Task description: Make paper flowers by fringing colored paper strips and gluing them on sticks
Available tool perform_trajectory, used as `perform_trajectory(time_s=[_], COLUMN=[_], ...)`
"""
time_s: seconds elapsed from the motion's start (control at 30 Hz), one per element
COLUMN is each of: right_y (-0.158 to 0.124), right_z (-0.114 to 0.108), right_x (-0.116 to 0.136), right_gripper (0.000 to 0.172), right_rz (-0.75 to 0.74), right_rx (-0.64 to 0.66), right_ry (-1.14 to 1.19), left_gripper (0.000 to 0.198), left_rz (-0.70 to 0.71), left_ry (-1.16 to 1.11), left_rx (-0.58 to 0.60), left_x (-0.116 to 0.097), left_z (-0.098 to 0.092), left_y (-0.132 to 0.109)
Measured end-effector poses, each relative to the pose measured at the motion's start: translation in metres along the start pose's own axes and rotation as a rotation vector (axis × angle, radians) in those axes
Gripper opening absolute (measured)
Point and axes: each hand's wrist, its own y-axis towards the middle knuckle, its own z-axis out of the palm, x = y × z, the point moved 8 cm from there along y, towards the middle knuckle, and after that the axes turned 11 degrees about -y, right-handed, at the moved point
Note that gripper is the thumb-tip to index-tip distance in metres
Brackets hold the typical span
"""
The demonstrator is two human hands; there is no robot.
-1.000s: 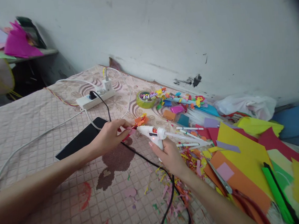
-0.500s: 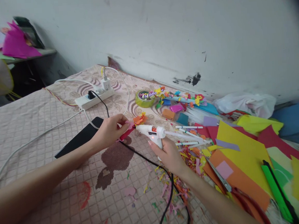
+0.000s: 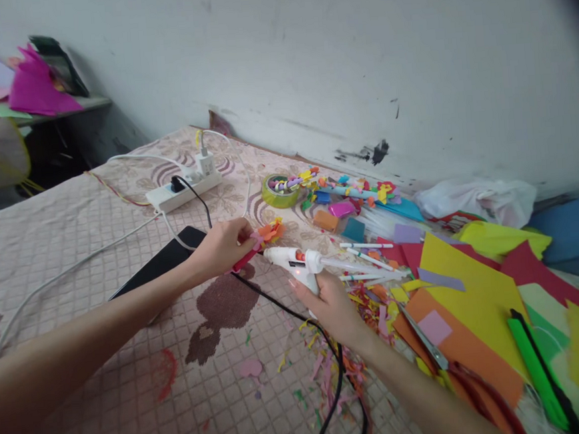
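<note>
My left hand (image 3: pixel 226 244) is closed in a pinch on a red stick (image 3: pixel 244 259) decorated with cut-out flowers. A pink flower (image 3: pixel 258 239) sits close to the fingertips, and an orange flower (image 3: pixel 271 232) is at the far end. My right hand (image 3: pixel 332 305) wraps round the handle of a white hot glue gun (image 3: pixel 293 259), whose small light glows. A clear glue stick (image 3: pixel 346 264) runs out of its back. The nozzle points left, just beside the red stick; whether they touch I cannot tell.
A black phone-like slab (image 3: pixel 160 262) lies behind my left forearm, near a power strip (image 3: pixel 184 192) with plugs. Black cable (image 3: pixel 329 408) loops below the glue gun. Right: scissors (image 3: pixel 433 346), green cutter (image 3: pixel 536 365), coloured sheets (image 3: pixel 465 283), paper scraps (image 3: pixel 332 374). Tape roll (image 3: pixel 280 194) stands behind.
The glue gun's nozzle has dropped slightly, leaving more of the pink flower in view. My left fingers have shifted a little up and right on the red stick.
</note>
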Motion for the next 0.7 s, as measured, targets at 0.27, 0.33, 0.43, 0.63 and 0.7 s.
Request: perform_trajectory(time_s=[0.27, 0.33, 0.43, 0.63, 0.7], right_y=[-0.007, -0.008, -0.008, -0.010, -0.012], right_z=[-0.003, -0.005, -0.007, -0.012, -0.013], right_x=[-0.009, -0.009, -0.008, -0.008, -0.009], right_gripper=[0.022, 0.021, 0.022, 0.023, 0.024], right_rz=[0.051, 0.049, 0.051, 0.069, 0.077], right_rx=[0.007, 0.001, -0.005, -0.024, -0.036], right_ry=[-0.093, -0.096, -0.087, -0.101, -0.107], left_gripper=[0.016, 0.015, 0.014, 0.016, 0.017], left_rz=[-0.004, -0.013, -0.002, 0.007, 0.005], left_ry=[0.033, 0.030, 0.017, -0.043, -0.076], left_rx=[0.034, 0.031, 0.021, 0.020, 0.023], left_x=[-0.001, 0.001, 0.003, 0.005, 0.003], left_z=[0.007, 0.008, 0.009, 0.009, 0.008], left_y=[0.004, 0.004, 0.005, 0.004, 0.003])
